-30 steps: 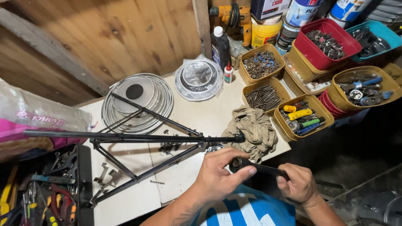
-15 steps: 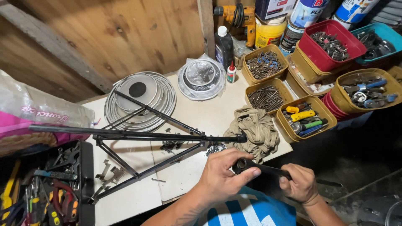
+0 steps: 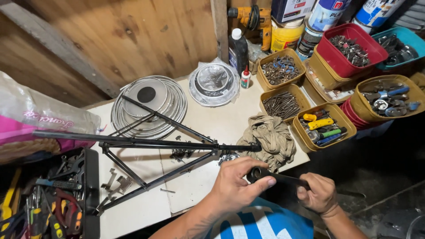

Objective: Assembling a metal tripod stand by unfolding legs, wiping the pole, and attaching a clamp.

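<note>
Little differs across the second. The left hand (image 3: 234,188) now curls its thumb and fingers (image 3: 265,182) closer over the round end of the black tube (image 3: 276,178), hiding more of the opening than before. The right hand (image 3: 319,193), at three o'clock from it, sits slightly lower on the tube. The view itself drifts a touch toward six o'clock.
</note>
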